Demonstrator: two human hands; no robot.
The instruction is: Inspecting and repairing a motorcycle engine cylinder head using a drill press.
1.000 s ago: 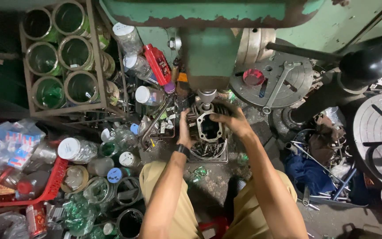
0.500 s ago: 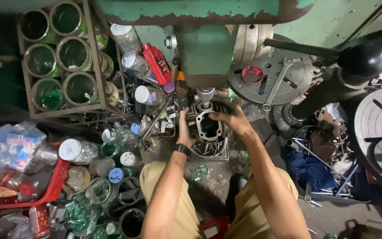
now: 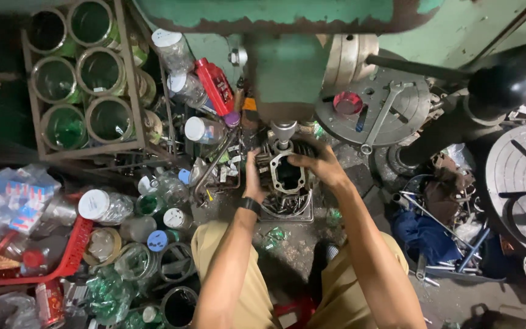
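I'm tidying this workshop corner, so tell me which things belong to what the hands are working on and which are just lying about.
In use:
- left hand and right hand, gripping the dark finned metal engine cylinder
- green machine's steel spindle, right above its bore

Lying about:
- red plastic bottle
- rack of green-tinted glass jars
- white-capped clear bottles
- long steel wrench
- blue cloth

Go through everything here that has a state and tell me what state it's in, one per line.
Left hand: gripping the engine cylinder's left side.
Right hand: resting over the cylinder's top right.
Engine cylinder: upright under the spindle, bore open.
Spindle: just above the bore.
Red bottle: capped, leaning.
Green jars: open, racked.
Wrench: lying on the round plate.
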